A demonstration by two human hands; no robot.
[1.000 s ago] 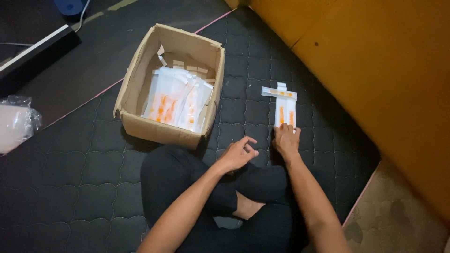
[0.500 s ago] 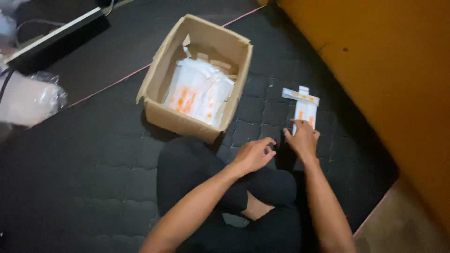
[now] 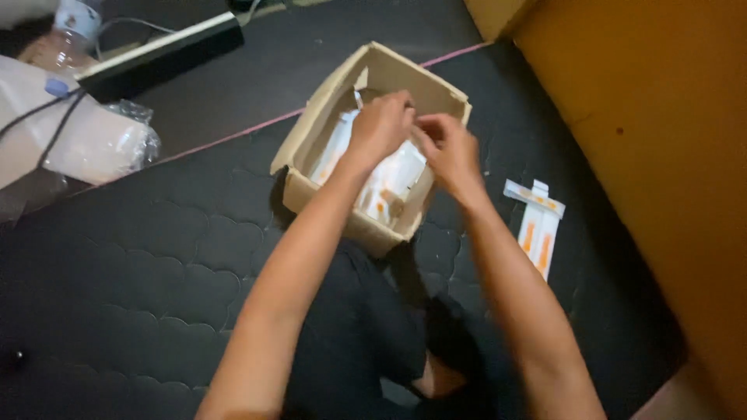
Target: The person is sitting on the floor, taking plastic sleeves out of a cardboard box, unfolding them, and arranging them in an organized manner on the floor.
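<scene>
Far to the left of the cardboard box (image 3: pixel 372 144), at the frame's upper corner, a plastic bottle (image 3: pixel 71 27) lies beside a pale bundle wrapped in clear plastic (image 3: pixel 85 140), with a dark cable (image 3: pixel 47 117) draped across it. Between that bundle and the box, a long black bar with a pale top edge (image 3: pixel 159 50) runs slantwise, and a thin pink cord (image 3: pixel 233 136) trails across the dark quilted mat (image 3: pixel 140 257) toward the box's left wall.

Inside the box, white packets with orange markings (image 3: pixel 389 183) are stacked on edge, some hidden under the hands. Above the box's open top, the left hand (image 3: pixel 379 124) hangs with its fingers curled downward, their tips touching the packets near the far wall. Just right of it, also over the box, the right hand (image 3: pixel 449 152) has its fingers bent and drawn close to the left hand's; the blur makes it hard to tell whether either hand actually pinches a packet or merely touches the stack.

Below the box, the person's dark-clothed legs (image 3: pixel 373 334) are folded on the mat.

Right of the box, well apart from it, a few white and orange packets (image 3: pixel 537 229) lie flat on the mat, one laid crosswise over the others. Farther right stands an orange panel (image 3: pixel 661 140).
</scene>
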